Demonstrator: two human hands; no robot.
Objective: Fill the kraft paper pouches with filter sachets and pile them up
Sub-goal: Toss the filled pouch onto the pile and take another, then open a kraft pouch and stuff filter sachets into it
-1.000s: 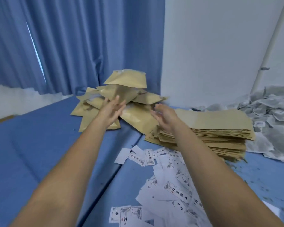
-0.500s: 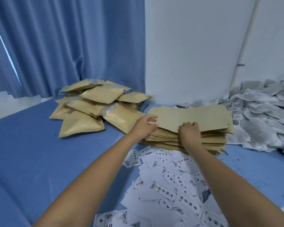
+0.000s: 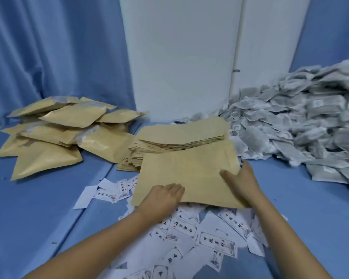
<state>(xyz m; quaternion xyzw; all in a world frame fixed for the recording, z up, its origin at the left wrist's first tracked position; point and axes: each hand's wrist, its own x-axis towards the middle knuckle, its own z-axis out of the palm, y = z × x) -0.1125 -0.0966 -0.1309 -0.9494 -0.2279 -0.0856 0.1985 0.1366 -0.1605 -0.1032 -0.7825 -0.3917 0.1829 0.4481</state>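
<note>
Pouches (image 3: 54, 135) that are already filled lie in a loose pile at the far left of the bench (image 3: 38, 218). Just beside them, in the middle, sits the stack (image 3: 169, 141) of empty ones. One pouch (image 3: 189, 174) is in front of the stack, above the labels (image 3: 206, 234), and tilted toward the person. The left hand (image 3: 163, 196) holds its near left corner, with fingers on top and the thumb hidden. The right hand (image 3: 242, 178) grips the right edge, thumb on top. The sachets (image 3: 310, 121) are heaped at the right, touching the stack.

To do this step well, I think the person should check that only one pouch came away, then spread its mouth before reaching for the sachets.

Half a second ago both hands were at the near edge of the stack and no pouch was off it. Now one is drawn free.
</note>
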